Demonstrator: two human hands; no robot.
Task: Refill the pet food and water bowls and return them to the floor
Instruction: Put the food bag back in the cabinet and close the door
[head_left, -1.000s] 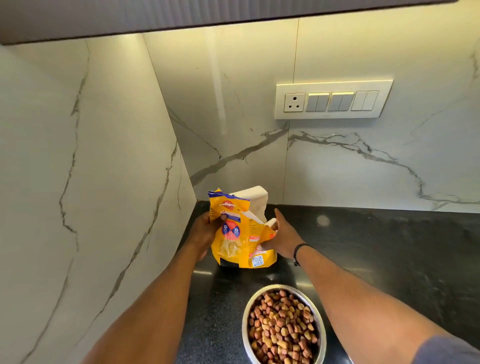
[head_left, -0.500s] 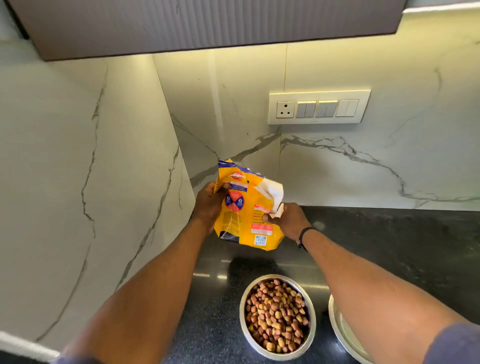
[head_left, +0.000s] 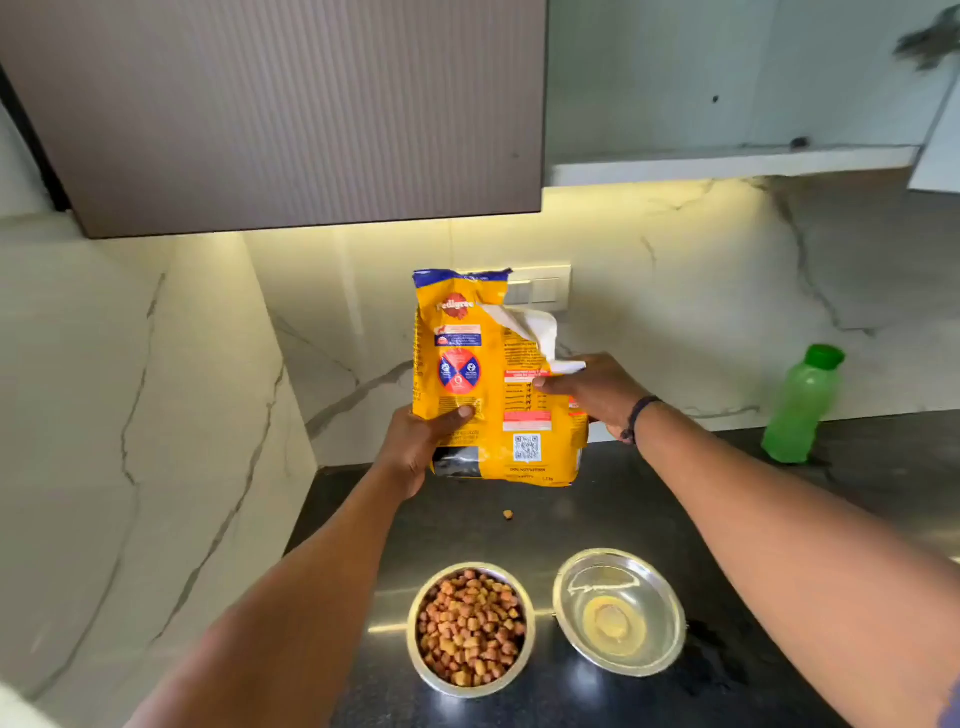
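Food bowl (head_left: 470, 630): full of kibble, on the counter (head_left: 613, 514)
Water bowl (head_left: 619, 612): beside it, holds some clear water
Bag (head_left: 498, 379): upright, lifted off the counter
Left hand (head_left: 423, 447): thumb and fingers clasp the bag's lower edge
Right hand (head_left: 597, 392): pinches its torn side
Left to do: stow bag, likely top up water from the bottle (head_left: 802, 405), move both bowls to the floor

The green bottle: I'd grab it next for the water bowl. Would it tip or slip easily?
The green bottle stands tall and narrow, so a sideways nudge would likely tip it. Its smooth plastic may be slightly slippery. How full it is, hence its weight, can't be judged.
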